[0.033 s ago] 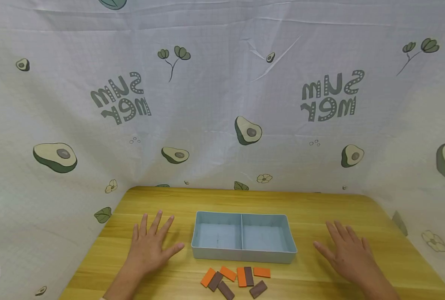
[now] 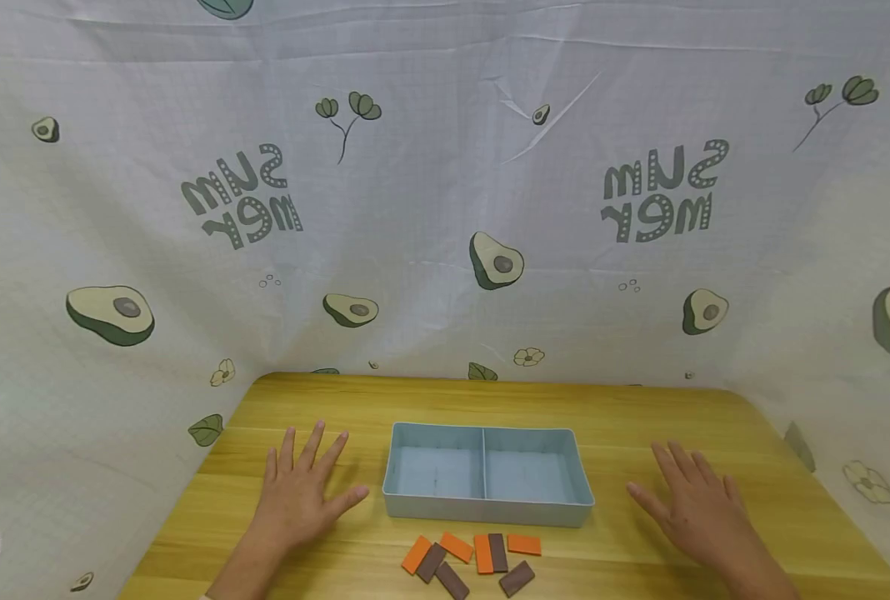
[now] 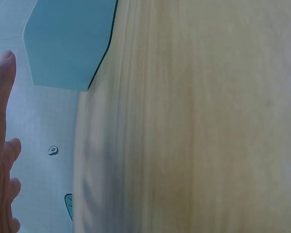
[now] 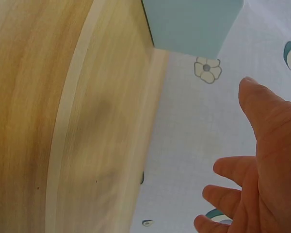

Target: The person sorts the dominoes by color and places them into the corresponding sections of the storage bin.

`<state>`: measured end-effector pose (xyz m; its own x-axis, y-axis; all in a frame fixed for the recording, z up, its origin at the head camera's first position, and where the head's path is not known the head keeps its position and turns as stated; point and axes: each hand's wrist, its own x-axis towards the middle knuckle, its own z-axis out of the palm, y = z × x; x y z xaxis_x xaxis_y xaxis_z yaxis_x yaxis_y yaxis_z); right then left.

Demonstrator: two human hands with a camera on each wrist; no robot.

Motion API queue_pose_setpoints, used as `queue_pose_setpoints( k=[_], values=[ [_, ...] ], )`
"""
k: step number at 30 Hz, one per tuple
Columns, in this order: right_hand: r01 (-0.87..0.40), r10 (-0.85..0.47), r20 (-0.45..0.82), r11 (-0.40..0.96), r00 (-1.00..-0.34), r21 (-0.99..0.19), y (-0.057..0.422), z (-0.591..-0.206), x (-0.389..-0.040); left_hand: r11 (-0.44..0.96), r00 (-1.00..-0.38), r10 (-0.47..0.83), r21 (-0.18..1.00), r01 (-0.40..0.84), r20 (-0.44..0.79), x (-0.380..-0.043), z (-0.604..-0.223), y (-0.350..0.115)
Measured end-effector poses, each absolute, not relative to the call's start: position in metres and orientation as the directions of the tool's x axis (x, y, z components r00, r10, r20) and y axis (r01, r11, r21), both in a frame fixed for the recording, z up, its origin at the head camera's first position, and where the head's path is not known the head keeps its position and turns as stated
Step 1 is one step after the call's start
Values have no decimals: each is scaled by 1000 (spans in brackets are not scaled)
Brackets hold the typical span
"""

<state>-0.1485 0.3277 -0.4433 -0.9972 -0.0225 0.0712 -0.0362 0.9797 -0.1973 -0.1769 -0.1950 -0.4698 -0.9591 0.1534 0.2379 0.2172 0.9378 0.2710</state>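
Observation:
A light blue two-compartment tray point(image 2: 486, 510) stands mid-table in the head view, nothing visible in either half. In front of it lie several flat orange blocks point(image 2: 524, 544) and several dark brown blocks point(image 2: 517, 578), some touching. My left hand point(image 2: 295, 500) is held left of the tray with fingers spread, holding nothing. To the tray's right is my right hand point(image 2: 700, 508), fingers extended and free of any object. The left wrist view shows the tray's end point(image 3: 70, 46) beyond the thumb; the right wrist view shows the opposite end point(image 4: 191, 26).
The wooden table point(image 2: 610, 562) has rounded far corners. A white curtain point(image 2: 415, 208) printed with avocados, flowers and lettering hangs behind it and along both sides.

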Motion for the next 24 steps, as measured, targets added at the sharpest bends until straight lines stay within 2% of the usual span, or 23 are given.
queue_pose_setpoints(
  k=[10, 16, 20, 24],
  values=[
    [-28, -14, 75, 982, -997, -189, 322, -440, -136, 925, -959, 168, 300, 234, 229, -174, -471, -200],
    [-92, -62, 163, 978, -985, -185, 320, -440, -135, 921, -957, 175, 305, 242, 229, -174, -472, -198],
    [-121, -77, 172, 956, -982, -266, 314, -437, -135, 907, -951, 195, 324, 268, 240, -174, -471, -195],
    [-90, -43, 130, 919, -991, -385, 307, -429, -133, 878, -954, 201, 391, 276, 222, -176, -470, -189]
  ],
)
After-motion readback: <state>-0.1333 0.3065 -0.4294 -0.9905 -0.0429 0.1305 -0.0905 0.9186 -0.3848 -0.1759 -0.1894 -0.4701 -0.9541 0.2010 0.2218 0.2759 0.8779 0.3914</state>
